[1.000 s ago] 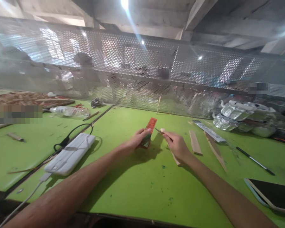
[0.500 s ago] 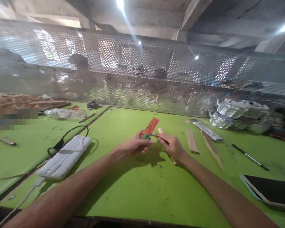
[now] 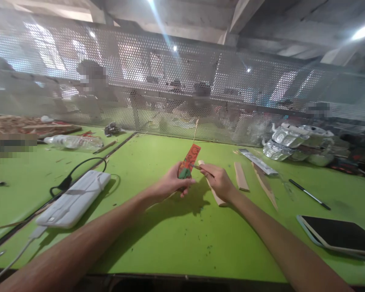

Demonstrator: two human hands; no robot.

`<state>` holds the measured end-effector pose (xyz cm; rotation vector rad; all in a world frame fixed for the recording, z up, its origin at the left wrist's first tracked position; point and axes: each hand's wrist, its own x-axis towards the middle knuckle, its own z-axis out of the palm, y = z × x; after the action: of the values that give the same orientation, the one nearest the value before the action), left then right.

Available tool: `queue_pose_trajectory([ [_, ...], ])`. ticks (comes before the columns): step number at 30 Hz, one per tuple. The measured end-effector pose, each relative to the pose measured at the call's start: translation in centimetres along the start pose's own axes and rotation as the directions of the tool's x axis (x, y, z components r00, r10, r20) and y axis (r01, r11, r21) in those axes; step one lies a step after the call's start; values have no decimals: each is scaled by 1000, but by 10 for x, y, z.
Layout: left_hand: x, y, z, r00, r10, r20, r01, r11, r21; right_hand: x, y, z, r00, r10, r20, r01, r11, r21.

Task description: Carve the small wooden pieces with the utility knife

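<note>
My left hand [image 3: 172, 183] is closed around the lower end of a flat orange-red strip [image 3: 194, 153] with dark markings. A green patch [image 3: 185, 173] shows on the strip beside my thumb. My right hand [image 3: 221, 181] pinches a thin, pencil-like tool [image 3: 196, 166], whose tip meets the right side of the strip; its exact kind is too small to make out. Below my right hand, a pale wooden slat [image 3: 215, 194] lies on the green table [image 3: 170, 247], partly covered by the fingers.
Left of me lies a white power bank [image 3: 74, 198] with cables. To the right are another wooden slat [image 3: 241, 177], a pointed wood piece [image 3: 265, 185], a pen [image 3: 310, 194] and a phone [image 3: 342, 233]. Foil-like silver objects [image 3: 292, 142] stand before a perforated screen [image 3: 170, 97].
My view has turned slightly right, so the table items sit further left. The strip faces me a little more, and the tool tip now lies further over its face. Both grips are unchanged.
</note>
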<state>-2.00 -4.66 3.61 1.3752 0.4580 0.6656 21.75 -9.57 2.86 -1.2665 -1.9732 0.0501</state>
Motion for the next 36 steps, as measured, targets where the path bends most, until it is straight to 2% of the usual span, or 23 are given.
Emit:
queue_pose_trajectory([
  [6,2,5,-4,999,-34,19,34,999,5,1,-2,-3,997,69,-18,-70,997,-28],
  [10,0,7,-3,1000,-25,-6,25,999,37,3,-3,-4,996,91,-5,-91,996,-12],
  [18,2,2,3,999,-46,10,46,999,-15,11,15,-13,991,107,-81,-115,987,-115],
  [26,7,0,-5,996,-91,-16,91,995,27,9,6,-8,982,163,-91,-174,976,-129],
  [36,9,-2,-10,989,-139,41,142,988,-54,9,20,-8,969,226,-96,-239,956,-172],
])
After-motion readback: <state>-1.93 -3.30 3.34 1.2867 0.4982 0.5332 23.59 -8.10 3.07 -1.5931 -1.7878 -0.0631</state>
